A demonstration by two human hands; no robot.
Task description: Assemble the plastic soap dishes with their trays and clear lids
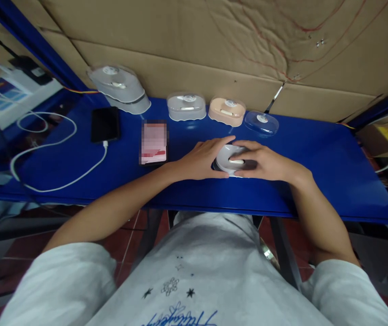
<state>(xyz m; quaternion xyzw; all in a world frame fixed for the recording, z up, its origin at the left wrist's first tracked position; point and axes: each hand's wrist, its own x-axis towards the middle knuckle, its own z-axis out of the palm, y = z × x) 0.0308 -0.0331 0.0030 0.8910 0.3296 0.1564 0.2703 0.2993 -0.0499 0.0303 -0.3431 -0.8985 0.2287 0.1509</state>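
"Near the centre of the frame, slightly to the right, where is the box, and how do the fingers stand?"

"The grey oval box (223, 151) sits between the two hands, on or just above the blue tabletop (332, 167); which of the two cannot be told; the left hand (197, 159) holds its left end, thumb and fingers spread wide; the right hand (268, 161) holds the right end more narrowly, its index finger at a white bar (237, 161); whether that finger presses or merely touches cannot be told."

"Noted; what faults could arise?"

"In my judgement, uneven pressure from the hands could tip the box or make it skid on the smooth surface; a push off line could make the finger slip from the bar; a leftward sweep could knock the phone with the lit screen (155, 145), beside the left forearm (129, 194)."

"And edges, and room for moving?"

"The front edge runs below the hands, a band of blue between; toward the top, a lidded grey box (187, 108), a lidded peach box (227, 112) and a transparent lid (261, 125) line the cardboard wall (166, 45), limiting forward reach; at the left, a dark phone (105, 123) and its white cable (54, 190) present a snag risk; the widest room lies right of the right hand."
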